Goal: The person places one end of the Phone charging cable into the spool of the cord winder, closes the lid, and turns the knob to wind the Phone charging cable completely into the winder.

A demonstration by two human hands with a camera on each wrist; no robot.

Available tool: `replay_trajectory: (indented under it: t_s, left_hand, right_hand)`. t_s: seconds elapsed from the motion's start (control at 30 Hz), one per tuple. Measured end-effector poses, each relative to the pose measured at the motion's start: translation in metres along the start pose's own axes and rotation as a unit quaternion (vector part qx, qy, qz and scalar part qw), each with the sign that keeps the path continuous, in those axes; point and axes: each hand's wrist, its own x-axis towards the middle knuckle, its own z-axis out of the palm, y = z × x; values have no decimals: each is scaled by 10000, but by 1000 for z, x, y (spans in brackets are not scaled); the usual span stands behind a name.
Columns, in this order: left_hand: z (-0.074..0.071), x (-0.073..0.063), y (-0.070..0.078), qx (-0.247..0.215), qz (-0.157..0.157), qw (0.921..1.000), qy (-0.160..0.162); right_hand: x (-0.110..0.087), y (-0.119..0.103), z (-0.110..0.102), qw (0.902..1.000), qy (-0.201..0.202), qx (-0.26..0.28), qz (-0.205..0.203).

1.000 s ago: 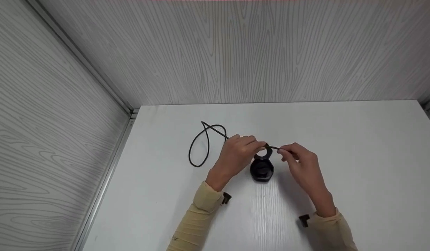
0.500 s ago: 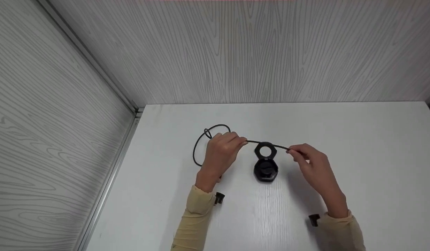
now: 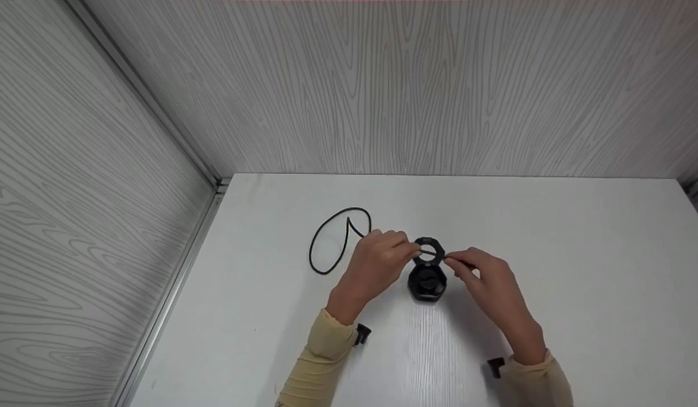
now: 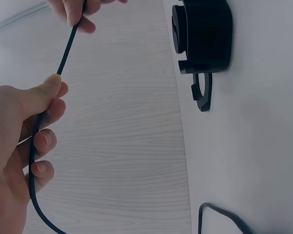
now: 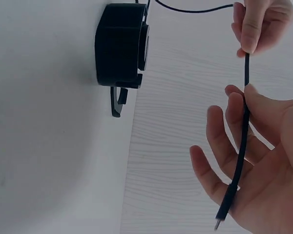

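A thin black cable [image 3: 428,252] runs between both hands above a black hexagonal case [image 3: 427,282]. My left hand [image 3: 380,260] pinches the cable between thumb and forefinger, its other fingers curled loosely along it. Close by on the right, my right hand [image 3: 490,280] also pinches the cable. In the right wrist view, a plug [image 5: 227,202] with a small metal tip hangs past the right palm at the cable's end. The case stands on the table with its ring-shaped lid [image 3: 440,246] folded back, and the stretch of cable overlaps that ring in the head view.
The rest of the cable lies in a loop [image 3: 310,249] on the white table [image 3: 581,254], left of the hands. A wood-grain panel [image 3: 349,85] rises behind the table, and another panel [image 3: 72,226] stands along the left side.
My left hand first slid left along the cable, widening the gap between the hands, then came back right. Now both hands are close together, slightly nearer the front. The loop on the table changed shape.
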Motion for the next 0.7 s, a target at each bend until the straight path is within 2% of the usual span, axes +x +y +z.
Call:
replay_trajectory:
  t_s: [0.13, 0.27, 0.53, 0.7]
  left_hand:
    - [-4, 1, 1, -121, 54, 9999, -88]
    - [-12, -1, -7, -378, -81, 9992, -45]
    - [-24, -9, -31, -636, -517, 9966, -51]
    - [-36, -19, -50, -709, -1046, 9920, -76]
  right_hand:
    - [0, -6, 5, 9984, 348, -35, -433]
    - [1, -5, 4, 9956, 579, 134, -729]
    - [2, 7, -9, 9957, 747, 283, -476]
    - [1, 17, -20, 9946, 954, 258, -311]
